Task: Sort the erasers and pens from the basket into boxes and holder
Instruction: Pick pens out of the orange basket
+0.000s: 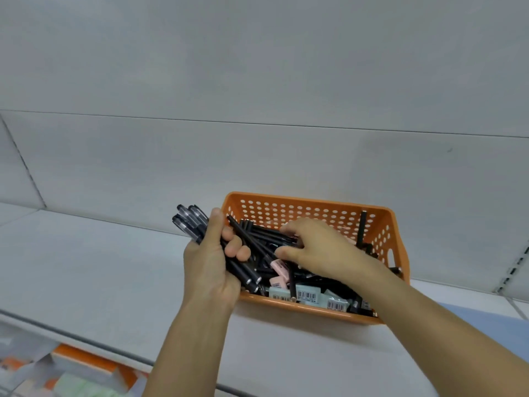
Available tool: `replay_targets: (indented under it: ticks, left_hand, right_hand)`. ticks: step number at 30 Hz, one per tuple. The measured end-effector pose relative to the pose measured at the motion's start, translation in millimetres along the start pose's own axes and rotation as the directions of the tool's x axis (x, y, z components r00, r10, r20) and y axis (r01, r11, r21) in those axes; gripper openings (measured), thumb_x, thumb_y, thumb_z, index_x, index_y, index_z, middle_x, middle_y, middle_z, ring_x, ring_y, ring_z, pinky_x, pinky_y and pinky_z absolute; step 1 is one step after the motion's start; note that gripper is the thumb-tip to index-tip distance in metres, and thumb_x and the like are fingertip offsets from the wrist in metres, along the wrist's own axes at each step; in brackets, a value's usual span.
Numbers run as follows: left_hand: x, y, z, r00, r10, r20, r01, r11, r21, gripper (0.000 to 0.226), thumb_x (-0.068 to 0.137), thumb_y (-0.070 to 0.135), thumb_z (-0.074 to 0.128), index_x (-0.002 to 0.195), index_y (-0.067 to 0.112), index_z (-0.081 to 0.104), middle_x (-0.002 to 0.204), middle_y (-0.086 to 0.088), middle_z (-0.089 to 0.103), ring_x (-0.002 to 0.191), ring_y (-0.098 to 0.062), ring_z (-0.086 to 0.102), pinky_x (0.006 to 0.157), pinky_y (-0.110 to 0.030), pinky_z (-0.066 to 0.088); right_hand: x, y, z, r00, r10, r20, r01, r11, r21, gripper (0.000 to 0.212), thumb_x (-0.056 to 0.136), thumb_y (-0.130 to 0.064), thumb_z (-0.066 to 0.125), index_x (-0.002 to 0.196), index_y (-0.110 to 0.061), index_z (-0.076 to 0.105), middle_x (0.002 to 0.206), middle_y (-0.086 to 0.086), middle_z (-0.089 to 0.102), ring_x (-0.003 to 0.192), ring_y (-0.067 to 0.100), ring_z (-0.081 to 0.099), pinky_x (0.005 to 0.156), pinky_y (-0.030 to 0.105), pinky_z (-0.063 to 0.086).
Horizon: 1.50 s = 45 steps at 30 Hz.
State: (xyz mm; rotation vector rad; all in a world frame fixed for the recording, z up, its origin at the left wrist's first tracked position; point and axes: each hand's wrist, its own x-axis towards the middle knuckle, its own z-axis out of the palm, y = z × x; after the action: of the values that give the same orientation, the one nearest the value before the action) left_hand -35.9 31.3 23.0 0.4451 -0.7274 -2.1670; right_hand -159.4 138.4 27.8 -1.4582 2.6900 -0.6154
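Note:
An orange perforated basket (pixel 309 206) stands on a white shelf, holding several black pens (pixel 266 234) and pastel erasers with barcode labels (pixel 307 295), some pink (pixel 279 266). My left hand (pixel 210 266) grips a bundle of black pens (pixel 190 222) at the basket's left end, their capped ends pointing up and left. My right hand (pixel 317 250) reaches into the basket and pinches a black pen lying among the others; the fingertips are partly hidden by the pens.
The white shelf (pixel 94 270) stretches to the left of the basket, with a white back panel behind. A blue sheet (pixel 486 319) lies at the right. Below the shelf's front edge, orange and white boxes (pixel 86 371) show on a lower level, blurred.

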Motion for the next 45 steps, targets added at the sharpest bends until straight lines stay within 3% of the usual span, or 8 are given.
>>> replay_targets:
  ticks: [11,17,20,27,33,37,41,45]
  left_hand:
    - [1,-1,-4,0.995,-0.085,0.053,0.082,0.995,0.05,0.024,0.093,0.025,0.061,0.076,0.01,0.051,0.059,0.001,0.044,0.041,-0.008,0.035,0.037,-0.02,0.034]
    - [2,-8,-4,0.975,-0.205,0.084,0.204,0.979,0.02,0.021,0.092,0.027,0.061,0.081,0.012,0.052,0.058,0.002,0.045,0.04,-0.007,0.037,0.035,-0.02,0.035]
    - [2,-13,2,0.917,-0.371,0.149,0.384,0.92,-0.075,0.02,0.092,0.03,0.059,0.082,0.014,0.054,0.057,0.002,0.048,0.037,-0.006,0.039,0.032,-0.018,0.035]
    - [-1,-24,7,0.641,-0.622,0.45,0.61,0.768,0.195,0.055,0.083,0.057,0.056,0.086,0.004,0.067,0.075,-0.011,0.064,0.033,-0.005,0.045,0.03,-0.015,0.037]
    - [-6,-23,4,0.547,-0.64,0.539,0.653,0.73,0.203,0.038,0.063,0.018,0.089,0.084,0.003,0.061,0.06,-0.007,0.061,0.035,-0.008,0.049,0.03,-0.015,0.037]
    - [-12,-22,7,0.652,-0.596,0.469,0.573,0.792,0.211,0.026,0.08,0.019,0.071,0.097,0.002,0.062,0.069,-0.005,0.06,0.042,-0.007,0.052,0.033,-0.016,0.042]
    - [-21,-25,12,0.664,-0.604,0.441,0.577,0.789,0.212,0.034,0.085,0.018,0.062,0.116,0.004,0.065,0.074,-0.004,0.061,0.052,-0.01,0.061,0.048,-0.023,0.055]
    - [-28,-25,17,0.636,-0.596,0.491,0.608,0.778,0.156,0.031,0.081,0.021,0.071,0.108,0.006,0.066,0.075,-0.005,0.061,0.058,-0.015,0.064,0.057,-0.03,0.06]
  right_hand:
    - [42,-22,9,0.999,-0.012,0.048,0.038,0.813,-0.581,0.008,0.095,-0.02,0.05,0.088,-0.018,0.047,0.09,0.0,0.057,0.076,0.02,0.05,0.065,0.033,0.04]
    - [19,-4,-19,0.999,-0.014,-0.032,0.008,0.984,-0.178,0.012,0.102,-0.026,0.037,0.106,-0.016,0.043,0.079,0.0,0.057,0.066,0.018,0.055,0.054,0.034,0.044]
    - [5,0,-38,0.985,-0.126,-0.116,0.126,0.992,-0.001,0.011,0.104,-0.028,0.037,0.112,-0.021,0.04,0.077,0.002,0.058,0.064,0.019,0.056,0.055,0.035,0.044]
    - [0,25,-41,0.701,-0.71,-0.068,0.436,0.502,-0.747,0.028,0.087,-0.002,0.053,0.108,-0.021,0.055,0.101,-0.001,0.061,0.097,0.023,0.056,0.095,0.038,0.038]
    - [3,31,-32,0.678,-0.717,-0.161,0.407,0.549,-0.73,0.036,0.086,0.001,0.047,0.117,-0.013,0.058,0.126,0.006,0.06,0.121,0.026,0.051,0.109,0.043,0.034]
    - [2,31,-36,0.865,-0.309,-0.395,0.29,0.951,-0.107,0.073,0.079,0.019,0.047,0.142,-0.017,0.042,0.151,0.004,0.037,0.14,0.02,0.03,0.117,0.038,0.026]
    - [7,7,-36,0.967,0.146,-0.208,0.079,0.605,0.792,0.032,0.105,-0.029,0.034,0.122,-0.022,0.061,0.125,-0.005,0.063,0.12,0.011,0.057,0.104,0.033,0.043]
    - [10,-10,-32,0.996,0.058,-0.07,0.015,0.654,0.757,0.042,0.103,-0.039,0.038,0.101,-0.017,0.074,0.103,-0.002,0.074,0.097,0.02,0.069,0.075,0.028,0.053]
